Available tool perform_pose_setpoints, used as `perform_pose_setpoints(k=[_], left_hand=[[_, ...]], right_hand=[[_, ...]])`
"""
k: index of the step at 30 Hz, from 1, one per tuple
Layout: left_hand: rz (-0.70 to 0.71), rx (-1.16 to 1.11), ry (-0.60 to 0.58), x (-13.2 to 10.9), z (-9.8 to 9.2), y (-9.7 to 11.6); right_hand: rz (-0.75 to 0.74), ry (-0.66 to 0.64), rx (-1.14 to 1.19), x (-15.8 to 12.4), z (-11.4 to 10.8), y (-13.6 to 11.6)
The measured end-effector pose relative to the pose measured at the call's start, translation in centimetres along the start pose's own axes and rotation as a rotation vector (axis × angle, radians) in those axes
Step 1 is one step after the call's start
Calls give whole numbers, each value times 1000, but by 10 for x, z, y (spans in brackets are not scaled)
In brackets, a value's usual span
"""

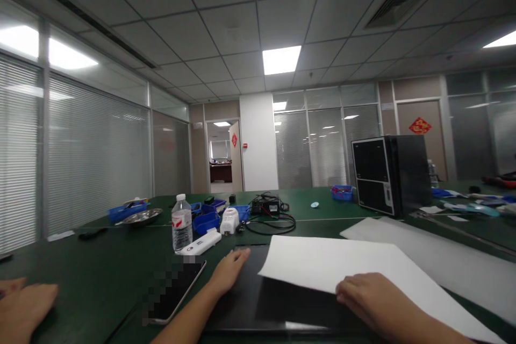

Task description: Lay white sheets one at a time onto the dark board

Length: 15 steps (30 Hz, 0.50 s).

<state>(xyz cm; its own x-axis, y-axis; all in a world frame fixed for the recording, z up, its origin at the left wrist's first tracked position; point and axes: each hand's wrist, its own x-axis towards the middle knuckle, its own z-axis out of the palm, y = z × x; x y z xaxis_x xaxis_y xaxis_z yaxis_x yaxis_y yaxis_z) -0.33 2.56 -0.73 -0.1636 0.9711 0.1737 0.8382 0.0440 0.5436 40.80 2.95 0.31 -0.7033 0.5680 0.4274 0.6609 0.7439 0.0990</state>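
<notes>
My right hand [368,296] is closed on the near edge of a large white sheet of paper [322,257], which lifts and bends over a flat, glossy black panel [294,309]. My left hand [230,270] lies at the panel's left edge, fingers stretched out and holding nothing. The paper covers the far right part of the panel. Left of my left forearm is a phone [181,287], dark screen up, partly blurred out by blocks. A second white sheet [427,258] lies to the right, partly under the first.
Another person's hands [28,301] rest at the left edge. Beyond the phone are a white device [201,243], a water bottle [181,226], blue bins [206,222], a white plug-like unit [230,220] and black cables [268,212]. A black computer case [391,174] stands at right.
</notes>
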Motion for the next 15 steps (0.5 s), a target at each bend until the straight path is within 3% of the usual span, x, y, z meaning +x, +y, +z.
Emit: perform_pose_setpoints(k=[3,5,7,10,13,15], left_hand=[[-2,0,-24,-1,1,-3],[-4,9,-44,-1,0,-3],[-3,11,-71,-2,-2,-4],[-3,12,-115,-1,-5,-6],[-2,27,-135,-1,-4,-8],[4,45,-128,-1,-2,-8]], right_hand=[[-181,-91,202,-1,-14,-27],[-228,-83,259,-1,-18,-12],[-131,0,193,0,-13,26],[205,138,-4,-7,6,104],[449,169,-83,-29,24,171],[588,146,-112,-46,32,199]])
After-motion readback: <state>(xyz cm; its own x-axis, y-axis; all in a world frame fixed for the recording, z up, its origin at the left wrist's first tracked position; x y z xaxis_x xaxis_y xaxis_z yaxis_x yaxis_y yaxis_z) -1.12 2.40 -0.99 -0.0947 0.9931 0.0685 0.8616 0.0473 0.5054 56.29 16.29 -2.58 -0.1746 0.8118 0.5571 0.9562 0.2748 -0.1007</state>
